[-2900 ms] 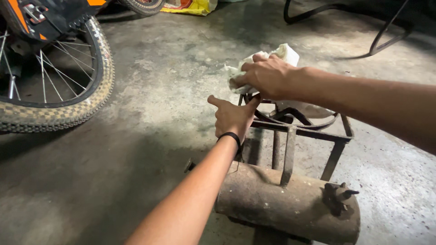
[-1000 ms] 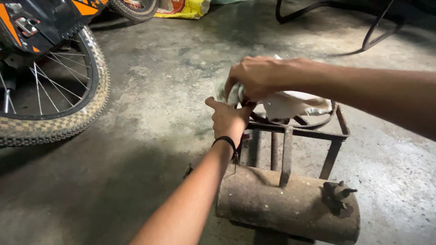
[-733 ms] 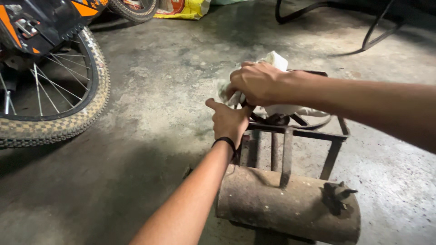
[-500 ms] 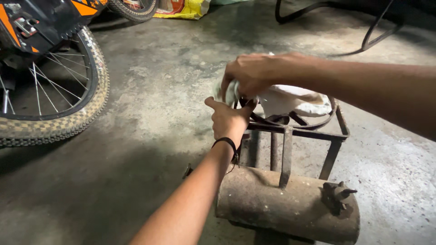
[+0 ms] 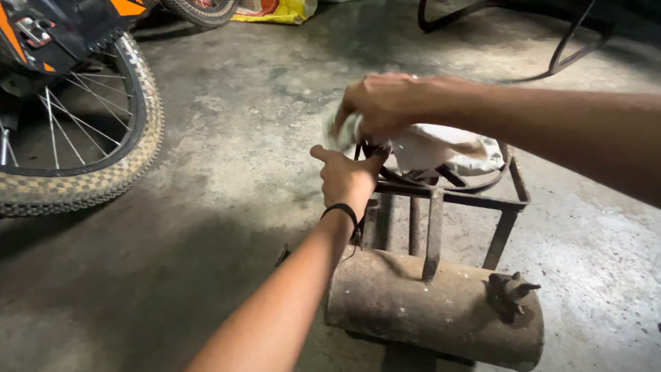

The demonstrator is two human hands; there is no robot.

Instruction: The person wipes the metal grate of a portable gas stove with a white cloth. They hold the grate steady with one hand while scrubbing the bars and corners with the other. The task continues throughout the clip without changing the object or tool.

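Note:
A rusty metal stove stands on the concrete floor, with a cylindrical tank in front and a square frame holding a ring burner behind. My left hand, a black band on its wrist, grips the frame's near left corner with the thumb sticking out. My right hand is closed on a crumpled white cloth and presses it on the burner ring at the frame's left side. Most of the ring is hidden under the cloth.
A bicycle wheel with a knobby tyre stands at the left, under an orange and black frame part. A yellow bag lies at the top. Dark curved metal bars sit at the top right.
My right hand rubs the cloth back and forth over the burner ring, the cloth bunching and spreading. My left hand keeps its hold on the frame corner.

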